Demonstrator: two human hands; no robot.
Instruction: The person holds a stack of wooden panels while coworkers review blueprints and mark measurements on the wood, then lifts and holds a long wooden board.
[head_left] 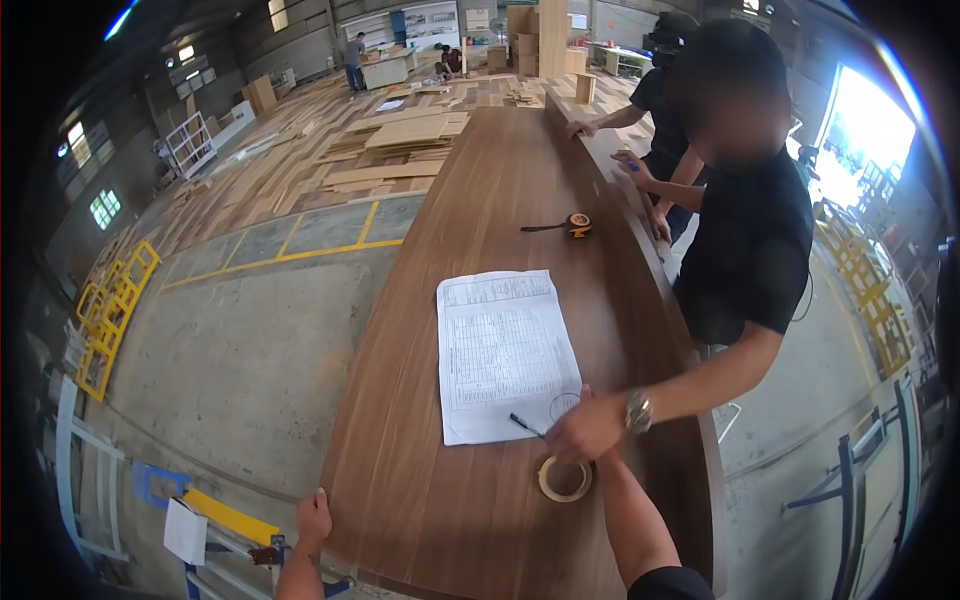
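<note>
My left hand (314, 518) is closed on the near left edge of a long brown wood-grain board (400, 500), its thumb side showing. My right hand (587, 396) reaches over the board near the lower right corner of a printed sheet (510, 340). A co-worker's hand (585, 430), with a watch on the wrist, covers most of it, so its grip is hidden. A dark pen (525, 425) lies across the sheet's lower edge, one end at the co-worker's fingers. Just below sits a roll of tape (565, 481). Farther up the board rests an orange-black tape measure (578, 226).
Two co-workers in dark shirts stand along the right side, hands by the raised edge panel (640, 220). Yellow racks (115, 320) and a blue-grey frame (850, 500) flank the board. Stacked panels (400, 140) lie on the floor beyond, with people farther back.
</note>
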